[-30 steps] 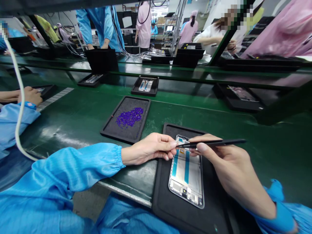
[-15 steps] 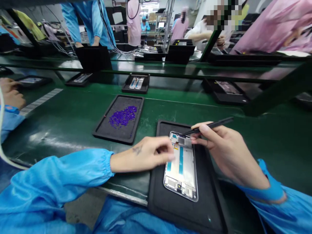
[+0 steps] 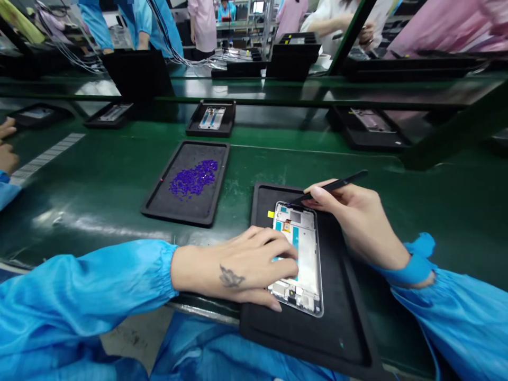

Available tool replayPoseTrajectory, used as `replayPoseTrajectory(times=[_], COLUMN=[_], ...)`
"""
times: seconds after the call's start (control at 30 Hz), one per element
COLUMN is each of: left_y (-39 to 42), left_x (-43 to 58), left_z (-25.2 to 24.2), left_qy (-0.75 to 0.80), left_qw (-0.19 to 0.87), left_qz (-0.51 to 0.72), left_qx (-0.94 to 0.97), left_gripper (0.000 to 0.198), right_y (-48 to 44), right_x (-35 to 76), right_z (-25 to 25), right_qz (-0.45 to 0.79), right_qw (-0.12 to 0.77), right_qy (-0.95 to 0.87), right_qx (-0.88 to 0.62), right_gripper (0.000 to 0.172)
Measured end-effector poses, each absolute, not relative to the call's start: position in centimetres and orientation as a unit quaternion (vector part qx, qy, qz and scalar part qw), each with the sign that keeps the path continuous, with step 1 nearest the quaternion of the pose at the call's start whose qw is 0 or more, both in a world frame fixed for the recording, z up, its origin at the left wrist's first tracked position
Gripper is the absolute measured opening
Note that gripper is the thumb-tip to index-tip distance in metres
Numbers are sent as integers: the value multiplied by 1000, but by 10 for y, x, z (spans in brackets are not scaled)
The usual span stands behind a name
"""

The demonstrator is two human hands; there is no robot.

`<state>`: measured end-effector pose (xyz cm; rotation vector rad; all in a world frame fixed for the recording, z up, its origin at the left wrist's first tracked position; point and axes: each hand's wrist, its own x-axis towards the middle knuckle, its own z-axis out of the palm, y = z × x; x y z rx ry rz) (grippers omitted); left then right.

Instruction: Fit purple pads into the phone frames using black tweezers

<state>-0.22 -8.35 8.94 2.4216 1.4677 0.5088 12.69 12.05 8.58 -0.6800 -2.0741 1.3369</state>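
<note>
A silver phone frame (image 3: 308, 254) with blue strips lies in a black foam tray (image 3: 325, 338). My left hand (image 3: 246, 264) rests palm down over the frame's left side, fingers apart and lightly bent, covering part of it. Black tweezers (image 3: 341, 182) are pinched in my right hand (image 3: 357, 217), above the frame's right upper corner. Their tips reach the top edge of the frame; whether they hold a tiny part cannot be made out. A small yellow tab (image 3: 271, 214) shows beside the frame's upper left edge.
Left of my tray, another black tray (image 3: 154, 209) holds many tiny purple pieces (image 3: 194, 178). Farther back stand trays with phone frames (image 3: 212, 118) on the green bench (image 3: 99, 190). A green post (image 3: 448, 127) slants at the right. A co-worker's hand (image 3: 7, 153) is at far left.
My left hand has come down onto the phone frame, its fingers going from curled together to spread. The tweezers' tips have shifted to the frame's top edge. The view has tilted downward.
</note>
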Motion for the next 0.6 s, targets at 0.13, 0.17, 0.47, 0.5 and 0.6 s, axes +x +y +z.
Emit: replayPoseTrajectory(times=[0.13, 0.17, 0.47, 0.5, 0.6], left_y=[-77, -77, -91, -90, -90], left_x=[-8, -10, -1, 3, 12], left_z=[85, 85, 72, 67, 59], left_qy=[468, 454, 410, 406, 424], left_qw=[64, 56, -158, -224, -285], left_qz=[129, 128, 324, 366, 400], left_qx=[872, 880, 838, 807, 761], left_gripper=[43, 43, 34, 33, 20], right_y=[121, 121, 111, 109, 105], right_x=[123, 122, 130, 131, 134], right_z=[86, 86, 90, 91, 93], right_qz=[581, 597, 554, 539, 507], right_qw=[261, 258, 242, 243, 247], right_qy=[-720, -706, -755, -768, -793], right_qx=[-277, -281, -254, -246, -230], right_gripper=[26, 25, 22, 21, 17])
